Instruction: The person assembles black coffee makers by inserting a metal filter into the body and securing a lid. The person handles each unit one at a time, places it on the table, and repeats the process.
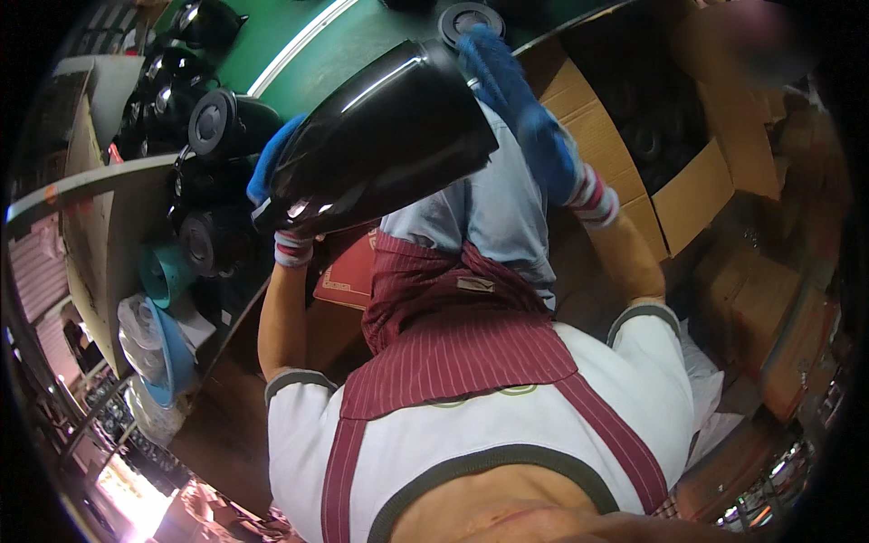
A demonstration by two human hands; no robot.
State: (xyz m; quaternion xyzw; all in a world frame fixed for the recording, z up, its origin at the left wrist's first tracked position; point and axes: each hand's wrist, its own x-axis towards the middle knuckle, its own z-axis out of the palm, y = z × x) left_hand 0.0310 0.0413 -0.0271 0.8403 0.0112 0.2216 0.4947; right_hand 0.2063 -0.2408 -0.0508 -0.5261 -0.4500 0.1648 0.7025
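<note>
Holding a glossy black conical shell (380, 136) in the air above the lap, both blue-gloved hands clasped around it.

The left hand (270, 167) cups the wide end and the right hand (525, 109) grips the narrow end; the slick surface could slip through the fabric gloves and strike the green workbench (308, 36).

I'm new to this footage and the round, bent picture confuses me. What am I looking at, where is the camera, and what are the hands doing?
The camera sits on a person's head and looks down, so you see their own chest, striped apron and forearms; the wide lens bends the edges. Both hands wear blue gloves. The left hand and right hand hold a large glossy black jug-shaped shell between them, tilted, one at each end. On the green surface to the left lie more black shells. To the right stands an open cardboard box with dark parts inside.
</note>
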